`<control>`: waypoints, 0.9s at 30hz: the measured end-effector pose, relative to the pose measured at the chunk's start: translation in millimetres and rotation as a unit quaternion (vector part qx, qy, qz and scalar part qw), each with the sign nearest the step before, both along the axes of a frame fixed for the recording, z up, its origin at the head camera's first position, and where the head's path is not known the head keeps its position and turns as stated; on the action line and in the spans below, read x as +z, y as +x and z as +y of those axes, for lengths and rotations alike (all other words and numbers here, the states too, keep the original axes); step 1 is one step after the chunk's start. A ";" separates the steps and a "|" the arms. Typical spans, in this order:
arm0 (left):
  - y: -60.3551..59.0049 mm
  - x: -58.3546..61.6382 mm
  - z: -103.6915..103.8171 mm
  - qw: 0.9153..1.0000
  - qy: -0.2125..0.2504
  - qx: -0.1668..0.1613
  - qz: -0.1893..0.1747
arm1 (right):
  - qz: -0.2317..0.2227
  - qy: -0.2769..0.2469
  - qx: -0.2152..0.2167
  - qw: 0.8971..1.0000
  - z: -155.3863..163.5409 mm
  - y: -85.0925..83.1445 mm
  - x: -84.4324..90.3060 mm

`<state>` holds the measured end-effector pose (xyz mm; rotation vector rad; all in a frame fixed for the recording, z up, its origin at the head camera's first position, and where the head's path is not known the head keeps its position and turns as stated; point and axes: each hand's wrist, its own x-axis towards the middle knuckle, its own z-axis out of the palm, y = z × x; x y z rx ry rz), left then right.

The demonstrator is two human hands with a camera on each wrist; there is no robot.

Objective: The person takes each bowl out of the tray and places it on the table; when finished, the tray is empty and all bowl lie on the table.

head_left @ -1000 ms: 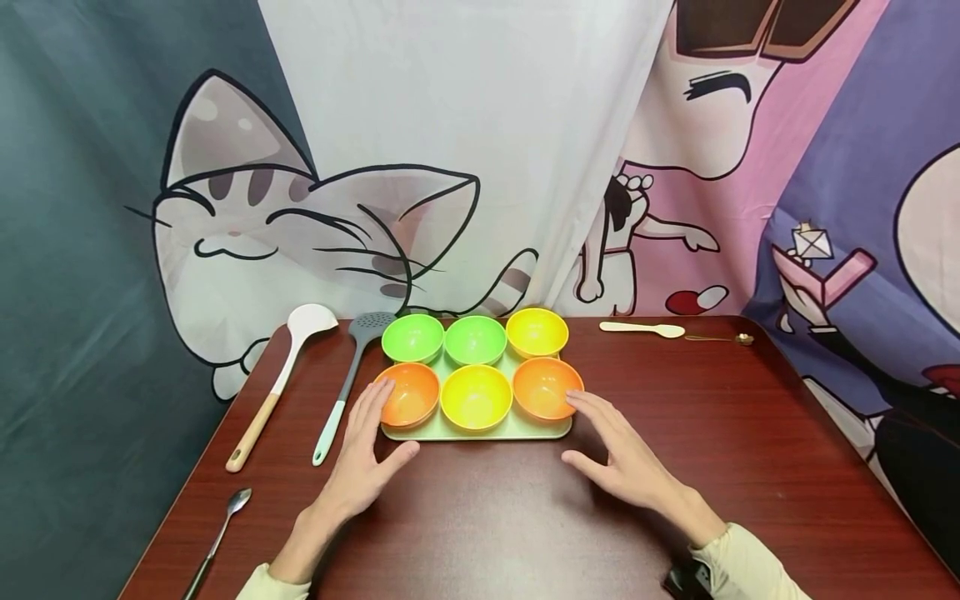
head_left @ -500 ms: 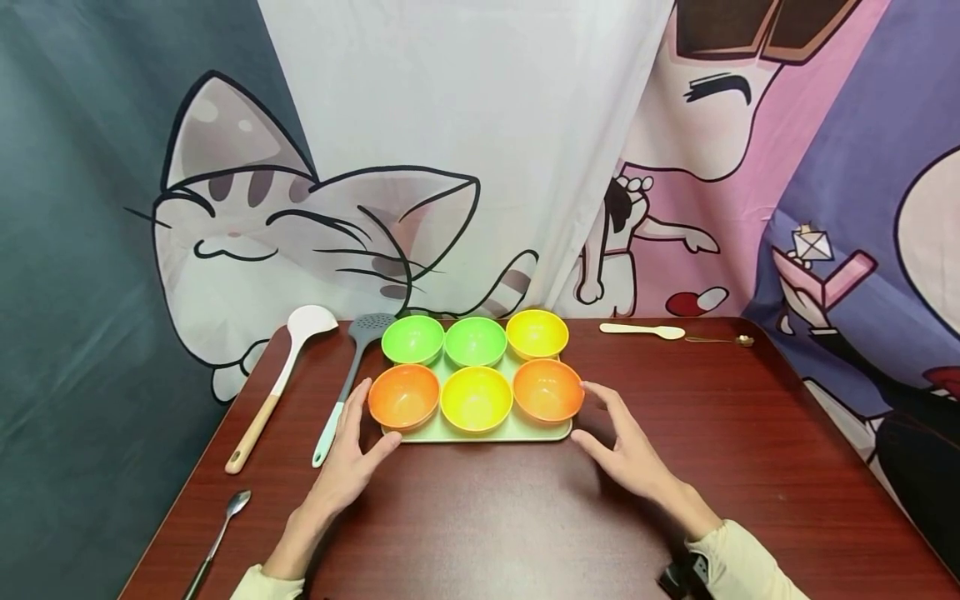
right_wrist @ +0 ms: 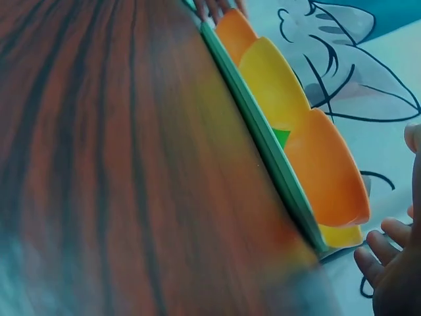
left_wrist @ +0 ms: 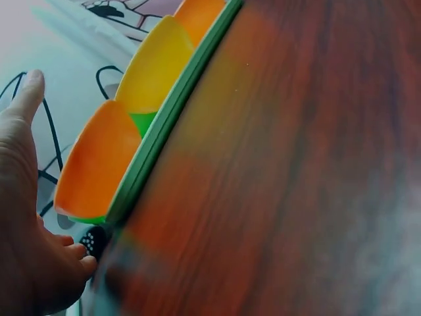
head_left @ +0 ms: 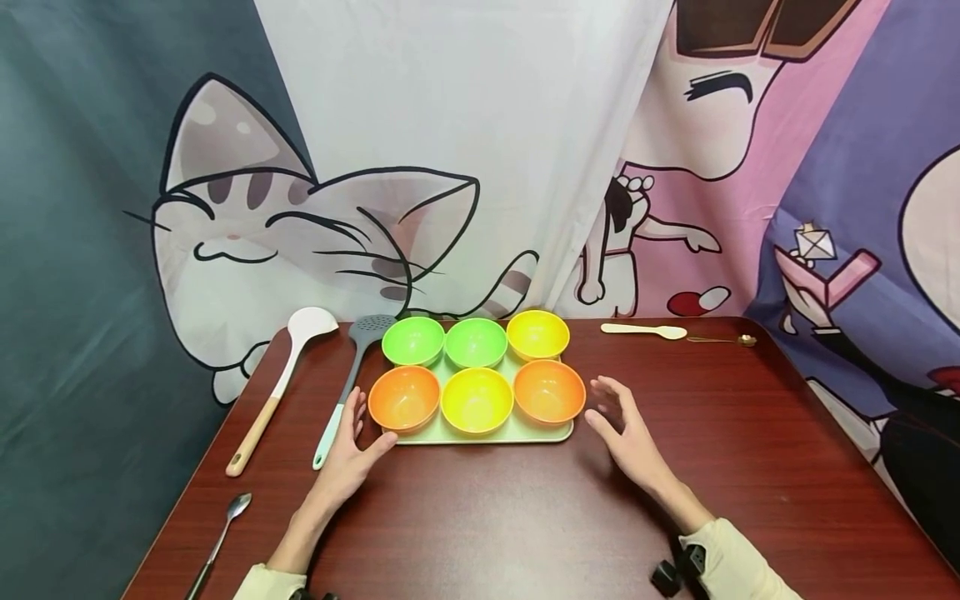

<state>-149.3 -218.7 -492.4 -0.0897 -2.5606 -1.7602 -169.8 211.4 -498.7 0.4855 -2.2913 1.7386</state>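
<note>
Nearest, at about 7 o'clock on the brown table (head_left: 487, 525), a metal spoon (head_left: 219, 537) lies by the edge. Both forearms in pale sleeves reach in from the near side. The left hand (head_left: 347, 454) rests on the table at the tray's near left corner, fingers straight and relaxed, grasping nothing; its thumb tip lies at the tray edge, though whether it touches cannot be told. The right hand (head_left: 626, 429) sits just beside the tray's right end, at about 3 o'clock from it, fingers spread and loose, holding nothing and apart from the tray.

The pale green tray (head_left: 517, 433) lies at the middle of the table and carries six bowls in two rows. Near row, from 9 to 3 o'clock: an orange bowl (head_left: 403, 398), a yellow bowl (head_left: 477, 400), another orange bowl (head_left: 549, 392). Far row: a green bowl (head_left: 413, 340), a second green bowl (head_left: 476, 342), a second yellow bowl (head_left: 537, 333).

At 9 o'clock from the tray lie a grey slotted ladle (head_left: 347, 383) and, further out, a white spoon with a wooden handle (head_left: 281, 385). At about 1 o'clock, near the far edge, lie a small cream spoon (head_left: 643, 331) and a thin gold spoon (head_left: 723, 339). Cartoon cloths (head_left: 247, 225) hang behind.
</note>
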 end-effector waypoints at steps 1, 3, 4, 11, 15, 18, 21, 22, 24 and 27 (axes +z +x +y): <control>-1.1 -2.2 0.1 1.000 0.002 0.001 -0.002 | -0.001 -0.009 0.001 1.000 0.0 -0.4 -1.4; -3.2 -5.5 0.2 1.000 0.000 0.003 -0.006 | -0.005 -0.026 -0.001 1.000 0.3 -1.9 -4.4; -4.4 -7.0 0.1 1.000 -0.002 0.003 -0.008 | -0.010 -0.033 -0.006 0.999 0.6 -3.2 -6.1; -9.8 -11.8 -6.3 0.999 -0.036 -0.001 -0.028 | -0.056 -0.054 -0.040 0.996 1.9 -14.1 -13.6; -6.9 -12.5 -13.3 0.997 -0.067 0.012 -0.043 | -0.068 -0.056 -0.043 0.995 -1.7 -19.0 -14.6; -5.3 -13.6 -15.8 0.994 -0.094 0.017 -0.050 | -0.063 -0.062 -0.045 0.995 -5.3 -23.6 -15.0; -5.4 -14.2 -15.2 0.992 -0.115 0.019 -0.050 | -0.055 -0.061 -0.046 0.996 -7.8 -27.8 -15.4; -5.9 -14.5 -14.7 0.991 -0.121 0.018 -0.047 | -0.054 -0.061 -0.045 0.996 -8.5 -28.8 -15.5; -7.2 -14.4 -13.6 0.990 -0.135 0.014 -0.039 | -0.054 -0.060 -0.043 0.996 -9.2 -30.3 -15.8; -10.1 -16.6 -12.5 0.986 -0.163 0.006 -0.014 | -0.056 -0.061 -0.037 0.996 -10.2 -31.6 -15.6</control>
